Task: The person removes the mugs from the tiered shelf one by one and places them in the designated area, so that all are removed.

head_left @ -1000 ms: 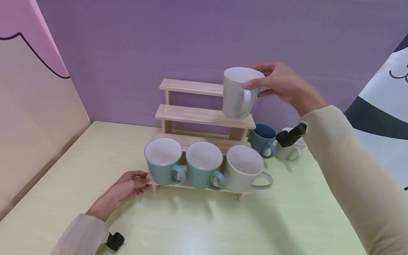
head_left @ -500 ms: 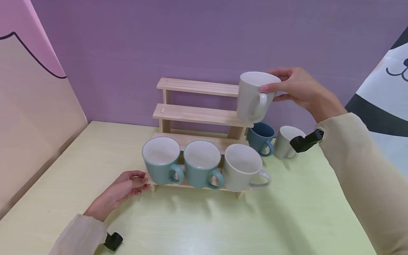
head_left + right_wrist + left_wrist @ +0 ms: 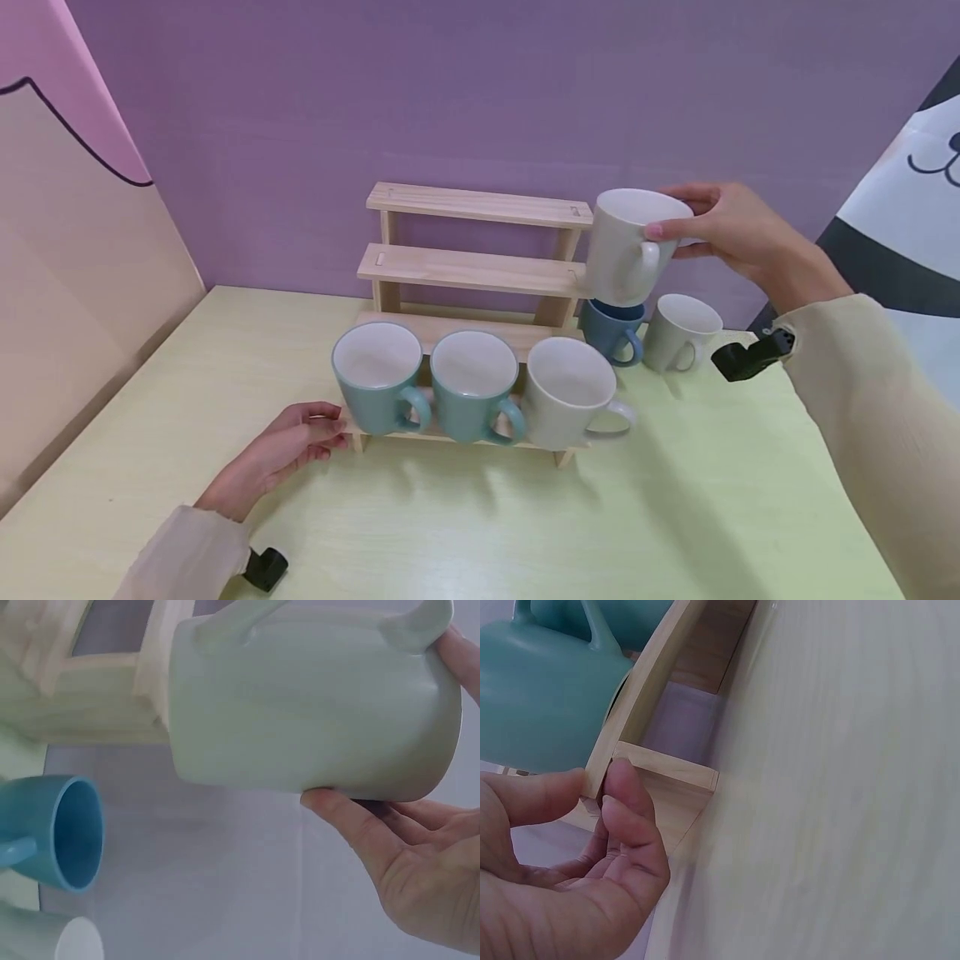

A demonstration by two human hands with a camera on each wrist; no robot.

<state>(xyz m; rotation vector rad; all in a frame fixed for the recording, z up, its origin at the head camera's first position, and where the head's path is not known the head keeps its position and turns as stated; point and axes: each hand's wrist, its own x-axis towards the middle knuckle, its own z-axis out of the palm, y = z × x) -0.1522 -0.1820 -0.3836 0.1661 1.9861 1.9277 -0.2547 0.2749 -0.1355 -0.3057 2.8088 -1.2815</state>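
Rack is pinched at 8 o'clock by left hand; three front mugs are seated. Raised white mug, pinched by right hand at 2 o'clock, isn't set down; two rear mugs are left unracked at 3.

Three mugs on lowest shelf

Two teal mugs, three white mugs and one blue mug make six mugs in all, with one wooden rack of four shelves, one surface, one left hand, one right hand, two sleeves and two black wrist devices.
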